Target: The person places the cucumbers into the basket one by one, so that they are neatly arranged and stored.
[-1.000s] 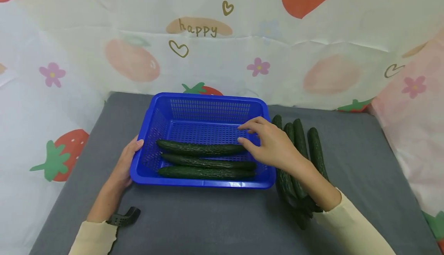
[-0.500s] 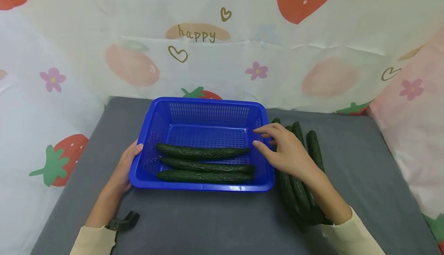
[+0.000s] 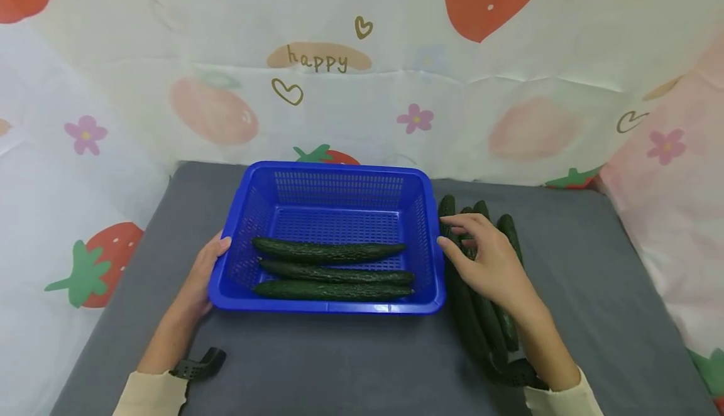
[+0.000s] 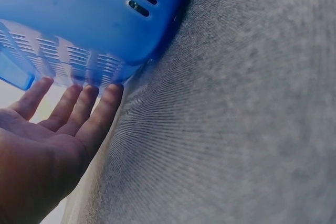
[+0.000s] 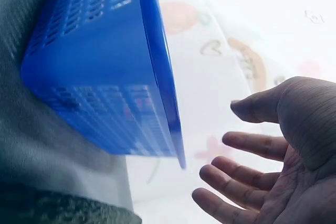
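Note:
A blue plastic basket [image 3: 325, 307] with slotted walls stands on the table. Three dark green cucumbers [image 3: 334, 290] lie side by side in its near half. My left hand [image 3: 200, 271] holds the basket's left rim, thumb on top and fingertips [image 4: 109, 98] against the outer wall. My right hand [image 3: 492, 265] hovers above several more cucumbers [image 3: 466, 322] just right of the basket, partly covering them. Its fingers are loosely bent and apart, with nothing between them. In the right wrist view, that hand [image 5: 273, 166] is clear of the basket wall [image 5: 94, 66].
Grey cloth [image 3: 339, 366] covers the table. Behind it hangs a pale curtain [image 3: 351, 108] printed with fruit and flowers, which also closes off both sides. A dark band [image 3: 200, 366] sits at the left wrist, near a cream sleeve [image 3: 153, 394].
My right hand has drawn back from over the basket to the right, above the loose cucumbers. The left hand keeps its hold on the rim. The cucumbers in the basket lie as before.

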Motion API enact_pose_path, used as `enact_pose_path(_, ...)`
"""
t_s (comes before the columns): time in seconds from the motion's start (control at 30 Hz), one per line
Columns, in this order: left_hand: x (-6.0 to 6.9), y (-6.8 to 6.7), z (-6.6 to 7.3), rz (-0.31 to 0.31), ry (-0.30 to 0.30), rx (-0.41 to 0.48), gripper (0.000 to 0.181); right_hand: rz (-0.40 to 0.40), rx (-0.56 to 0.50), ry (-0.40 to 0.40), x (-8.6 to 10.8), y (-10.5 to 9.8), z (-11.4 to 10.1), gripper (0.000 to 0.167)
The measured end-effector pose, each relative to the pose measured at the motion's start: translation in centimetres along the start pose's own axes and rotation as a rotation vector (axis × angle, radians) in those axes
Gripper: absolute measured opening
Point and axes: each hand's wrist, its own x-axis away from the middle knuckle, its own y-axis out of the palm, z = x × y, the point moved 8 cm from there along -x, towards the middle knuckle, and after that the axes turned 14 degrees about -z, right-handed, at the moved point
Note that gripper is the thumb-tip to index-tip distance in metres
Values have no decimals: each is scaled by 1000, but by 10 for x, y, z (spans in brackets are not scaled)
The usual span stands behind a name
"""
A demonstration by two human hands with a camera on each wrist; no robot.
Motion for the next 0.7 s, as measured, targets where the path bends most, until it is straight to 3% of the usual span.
enact_pose_path(0.43, 0, 0, 2, 10, 7, 17, 61, 54, -90, 143, 27, -13, 52, 48)
enact_pose_path(0.7, 2, 1, -2, 3, 12, 23, 54, 113, -12, 200, 35, -17, 81, 49)
